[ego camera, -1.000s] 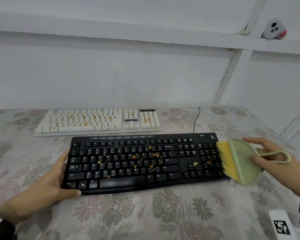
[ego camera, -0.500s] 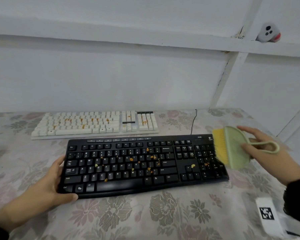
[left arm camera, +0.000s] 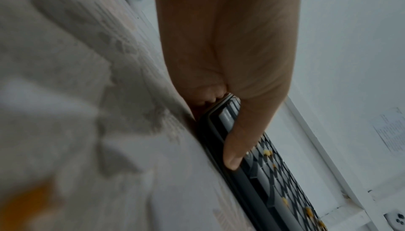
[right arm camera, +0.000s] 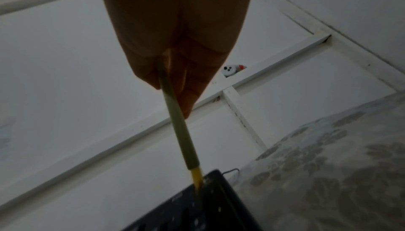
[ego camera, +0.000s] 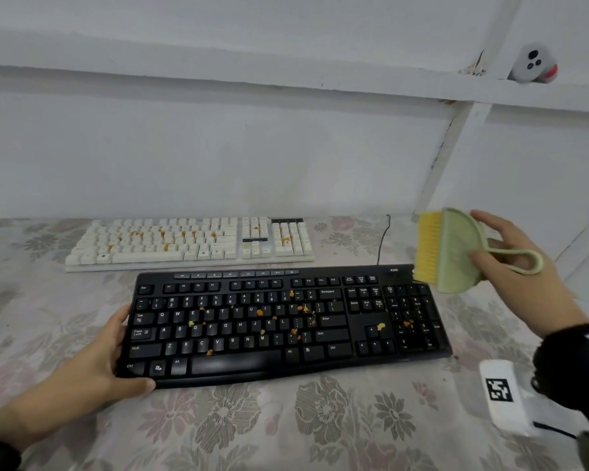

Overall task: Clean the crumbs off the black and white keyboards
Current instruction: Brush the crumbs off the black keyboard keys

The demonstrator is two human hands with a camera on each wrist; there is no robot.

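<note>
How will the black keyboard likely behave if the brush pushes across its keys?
The black keyboard looks rigid and flat, so it probably won't bend. On the cloth it might slide, though the left hand grips its end. Its loose crumbs should scatter easily.

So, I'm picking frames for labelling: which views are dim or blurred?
Head view: evenly lit and sharp, wide-angle bend in the wall beams; crumbs on the black keyboard read clearly. Left wrist: dim, tablecloth smeared. Right wrist: dark, right hand silhouetted, brush soft.
</note>
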